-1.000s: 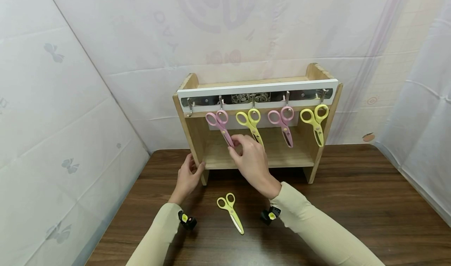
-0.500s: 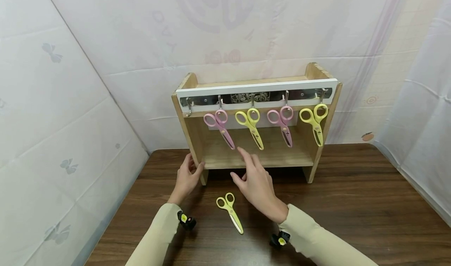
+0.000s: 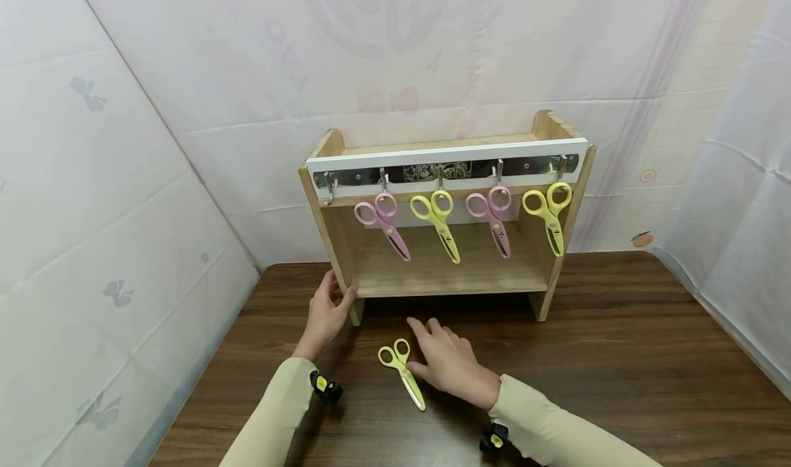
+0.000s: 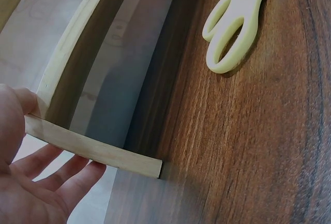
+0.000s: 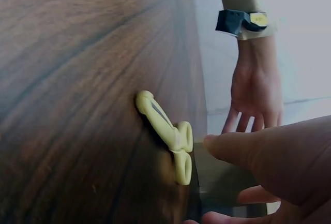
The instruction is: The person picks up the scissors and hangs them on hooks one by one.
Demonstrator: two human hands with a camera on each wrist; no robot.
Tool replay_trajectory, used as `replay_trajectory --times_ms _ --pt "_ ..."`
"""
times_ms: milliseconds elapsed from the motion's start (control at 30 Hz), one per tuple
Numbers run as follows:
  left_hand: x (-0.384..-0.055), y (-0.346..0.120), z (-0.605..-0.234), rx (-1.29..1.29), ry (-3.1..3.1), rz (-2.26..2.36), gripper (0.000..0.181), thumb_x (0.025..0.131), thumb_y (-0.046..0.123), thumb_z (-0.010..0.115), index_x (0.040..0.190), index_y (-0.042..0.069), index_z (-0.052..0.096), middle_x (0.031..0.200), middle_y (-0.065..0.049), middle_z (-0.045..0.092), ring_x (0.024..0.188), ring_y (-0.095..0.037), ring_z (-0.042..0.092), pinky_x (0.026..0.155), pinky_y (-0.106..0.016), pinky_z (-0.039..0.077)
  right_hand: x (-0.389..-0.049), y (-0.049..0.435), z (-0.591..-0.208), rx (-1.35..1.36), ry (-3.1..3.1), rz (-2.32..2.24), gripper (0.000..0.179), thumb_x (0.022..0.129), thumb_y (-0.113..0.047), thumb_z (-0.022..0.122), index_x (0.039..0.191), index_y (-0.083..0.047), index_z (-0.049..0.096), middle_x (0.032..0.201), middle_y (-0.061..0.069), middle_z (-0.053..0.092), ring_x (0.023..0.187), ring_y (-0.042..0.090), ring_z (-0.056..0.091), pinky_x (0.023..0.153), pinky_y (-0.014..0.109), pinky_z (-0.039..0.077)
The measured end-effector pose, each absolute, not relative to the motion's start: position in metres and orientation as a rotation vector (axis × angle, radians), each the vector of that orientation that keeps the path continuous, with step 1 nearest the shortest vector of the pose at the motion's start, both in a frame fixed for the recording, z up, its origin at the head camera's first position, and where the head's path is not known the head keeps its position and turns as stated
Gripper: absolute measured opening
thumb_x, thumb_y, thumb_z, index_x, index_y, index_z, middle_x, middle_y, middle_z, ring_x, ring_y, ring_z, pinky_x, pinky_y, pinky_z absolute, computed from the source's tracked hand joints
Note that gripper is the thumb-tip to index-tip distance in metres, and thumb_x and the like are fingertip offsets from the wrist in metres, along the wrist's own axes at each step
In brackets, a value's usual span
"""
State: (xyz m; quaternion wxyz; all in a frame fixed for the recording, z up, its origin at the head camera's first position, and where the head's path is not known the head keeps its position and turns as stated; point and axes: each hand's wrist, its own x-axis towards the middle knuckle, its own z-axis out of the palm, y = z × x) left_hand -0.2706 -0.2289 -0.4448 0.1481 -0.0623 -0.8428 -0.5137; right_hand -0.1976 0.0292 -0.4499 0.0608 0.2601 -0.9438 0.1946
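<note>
My left hand [image 3: 325,316] grips the lower left side panel of a wooden shelf [image 3: 451,286], thumb on one side and fingers on the other, as the left wrist view shows. On the table, yellow scissors [image 3: 409,381] lie with their handles toward the shelf. Beside them hovers my right hand [image 3: 451,362], fingers spread and holding nothing, its thumb close to the pivot. Whether the thumb touches is unclear. From the shelf's hooks hang pink scissors [image 3: 388,226], yellow scissors [image 3: 440,222], another pink pair [image 3: 494,218] and another yellow pair [image 3: 549,214].
A white rail [image 3: 383,156] with metal hooks spans the shelf's front, one hook [image 3: 329,187] at its far left. The shelf stands at the back of a dark wooden table [image 3: 618,357]. Patterned cloth [image 3: 247,144] hangs behind and at both sides.
My right hand has let go of the leftmost pink scissors' tip and come down to the yellow scissors on the table. The left hand has kept its grip on the shelf.
</note>
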Motion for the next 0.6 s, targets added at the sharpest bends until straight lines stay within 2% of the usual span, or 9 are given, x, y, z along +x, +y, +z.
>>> replay_trajectory --times_ms 100,300,433,600 --pt "-0.270 -0.229 -0.444 -0.179 -2.423 -1.477 0.051 0.104 0.020 0.064 0.150 0.009 0.045 0.139 -0.029 0.058 0.122 -0.041 0.063 0.097 -0.056 0.055 -0.194 0.027 -0.451 0.816 -2.895 0.547 0.069 0.088 -0.042 0.082 0.144 -0.012 0.055 0.114 0.015 0.064 0.083 0.029 0.067 0.050 0.038 0.050" --pt "-0.271 -0.229 -0.446 -0.182 -2.428 -1.465 0.052 0.104 0.021 0.064 0.150 0.009 0.044 0.139 -0.029 0.058 0.122 -0.042 0.062 0.098 -0.056 0.054 -0.188 0.023 -0.453 0.860 -2.917 0.484 0.060 0.085 -0.044 0.084 0.131 -0.014 0.060 0.094 0.005 0.062 0.071 0.023 0.062 0.047 0.036 0.046" --pt "-0.271 -0.229 -0.446 -0.178 -2.431 -1.462 0.052 0.104 0.021 0.064 0.150 0.009 0.044 0.140 -0.029 0.057 0.123 -0.042 0.062 0.098 -0.056 0.054 -0.184 0.019 -0.455 0.875 -2.909 0.444 0.059 0.083 -0.045 0.086 0.128 -0.015 0.063 0.091 0.004 0.062 0.072 0.023 0.063 0.047 0.037 0.047" --pt "-0.271 -0.229 -0.445 -0.170 -2.433 -1.476 0.052 0.104 0.020 0.063 0.151 0.009 0.043 0.140 -0.029 0.057 0.124 -0.042 0.061 0.098 -0.056 0.054 -0.181 0.016 -0.459 0.905 -2.896 0.412 0.054 0.081 -0.042 0.088 0.121 -0.014 0.066 0.081 -0.001 0.054 0.063 0.014 0.052 0.042 0.032 0.040"
